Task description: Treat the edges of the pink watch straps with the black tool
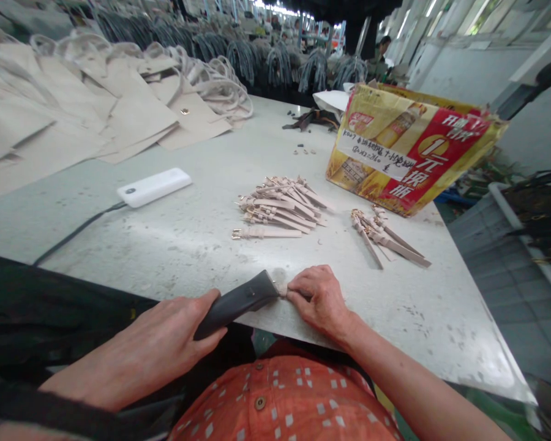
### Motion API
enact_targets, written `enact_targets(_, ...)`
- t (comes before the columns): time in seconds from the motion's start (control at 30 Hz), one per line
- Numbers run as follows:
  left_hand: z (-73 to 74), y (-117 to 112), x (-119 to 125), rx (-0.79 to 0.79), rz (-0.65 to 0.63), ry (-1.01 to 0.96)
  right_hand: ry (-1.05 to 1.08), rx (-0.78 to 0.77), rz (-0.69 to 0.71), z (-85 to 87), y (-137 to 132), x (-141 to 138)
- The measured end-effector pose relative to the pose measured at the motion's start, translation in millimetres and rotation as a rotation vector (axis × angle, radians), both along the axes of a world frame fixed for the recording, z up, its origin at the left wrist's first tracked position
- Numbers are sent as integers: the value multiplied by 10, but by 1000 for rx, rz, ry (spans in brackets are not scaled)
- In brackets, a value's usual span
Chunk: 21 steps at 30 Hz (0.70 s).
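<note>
My left hand (pixel 179 324) is wrapped round a dark grey handheld tool (pixel 241 301), shaped like a hair clipper, with its wide end pointing right. At that end my right hand (pixel 322 301) pinches a small beige buckle strap (pixel 282 290); most of it is hidden by the fingers, and its tip is at or touching the tool's end. Beyond my hands lies a heap of beige buckle straps (pixel 282 205) with gold buckles, one strap set apart at its front edge. A smaller group of the same straps (pixel 388 236) lies farther right.
A yellow and red cardboard box (pixel 376 153) stands at the table's right side. Beige panels with corded handles (pixel 133 116) are piled at the back left. A white power bank (pixel 155 187) with a black cable lies on the left. A grey bin (pixel 491 269) stands beyond the right edge.
</note>
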<state>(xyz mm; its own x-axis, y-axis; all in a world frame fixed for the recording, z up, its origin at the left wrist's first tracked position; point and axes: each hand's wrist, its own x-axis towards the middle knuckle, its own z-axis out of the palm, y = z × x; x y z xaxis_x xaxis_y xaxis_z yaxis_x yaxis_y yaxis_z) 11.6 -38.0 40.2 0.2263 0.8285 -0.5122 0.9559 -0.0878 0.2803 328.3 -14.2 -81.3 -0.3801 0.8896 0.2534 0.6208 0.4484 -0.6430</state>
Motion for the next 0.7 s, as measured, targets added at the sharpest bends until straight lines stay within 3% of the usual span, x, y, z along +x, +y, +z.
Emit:
enact_targets(0.37,-26,45,32,35,14,-46,77,14,50,-57,53,12)
enact_targets(0.7,-49,78,19,5,17,-55,88,-257,144,204,124,13)
